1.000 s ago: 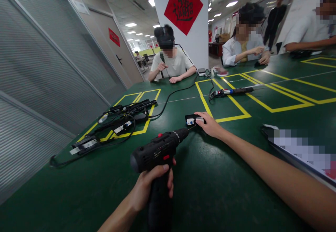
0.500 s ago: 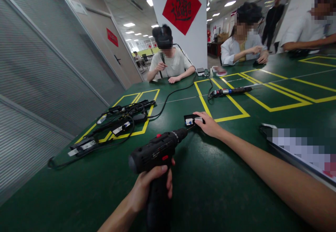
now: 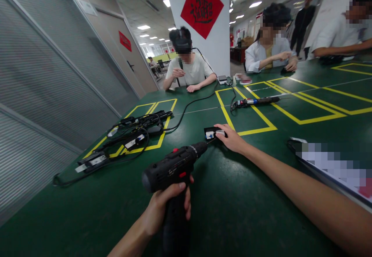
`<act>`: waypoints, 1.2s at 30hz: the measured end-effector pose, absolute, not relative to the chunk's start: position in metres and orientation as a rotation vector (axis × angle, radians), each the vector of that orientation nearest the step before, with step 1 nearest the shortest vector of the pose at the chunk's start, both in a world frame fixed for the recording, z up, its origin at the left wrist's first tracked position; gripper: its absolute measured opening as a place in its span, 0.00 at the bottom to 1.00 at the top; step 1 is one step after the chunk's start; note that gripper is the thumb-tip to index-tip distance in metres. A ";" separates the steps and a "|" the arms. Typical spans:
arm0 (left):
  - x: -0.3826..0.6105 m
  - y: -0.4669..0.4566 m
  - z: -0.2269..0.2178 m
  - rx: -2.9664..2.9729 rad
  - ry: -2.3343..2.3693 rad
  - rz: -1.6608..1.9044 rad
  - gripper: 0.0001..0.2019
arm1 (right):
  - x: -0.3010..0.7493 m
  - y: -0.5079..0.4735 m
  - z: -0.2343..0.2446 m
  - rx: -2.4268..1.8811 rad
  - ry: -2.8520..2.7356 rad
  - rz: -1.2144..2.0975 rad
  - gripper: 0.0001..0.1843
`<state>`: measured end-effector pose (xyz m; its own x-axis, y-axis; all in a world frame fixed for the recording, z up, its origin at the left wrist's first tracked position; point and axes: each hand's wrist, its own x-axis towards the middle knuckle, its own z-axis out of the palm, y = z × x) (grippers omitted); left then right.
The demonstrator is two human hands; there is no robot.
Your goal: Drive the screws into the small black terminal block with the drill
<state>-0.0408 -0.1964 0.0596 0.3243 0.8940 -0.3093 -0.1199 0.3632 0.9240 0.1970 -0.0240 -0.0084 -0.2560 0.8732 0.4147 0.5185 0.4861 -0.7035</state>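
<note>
My left hand (image 3: 170, 204) is wrapped round the grip of a black electric drill (image 3: 171, 168) with red buttons. The drill's bit points forward at a small black part with a white and blue label (image 3: 212, 133) lying on the green table (image 3: 232, 210). My right hand (image 3: 232, 137) rests on that part with its fingers laid over it, holding it down on the table top. The tip of the bit touches or nearly touches the part's near edge.
A heap of black cabled devices (image 3: 130, 133) lies in a yellow-marked box at the left. A black and blue tool (image 3: 255, 101) lies farther back. A flat blurred item (image 3: 334, 168) lies at the right. Other people (image 3: 188, 69) sit along the far side.
</note>
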 end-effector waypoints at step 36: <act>-0.046 -0.194 0.055 0.936 0.972 0.796 0.15 | 0.197 -0.023 -0.009 -1.155 -1.918 0.550 0.18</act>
<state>-0.0457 -0.1935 0.0548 0.3598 0.8772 -0.3179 -0.1389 0.3873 0.9114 0.1966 -0.0231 -0.0091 -0.2512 0.8731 0.4179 0.5193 0.4859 -0.7030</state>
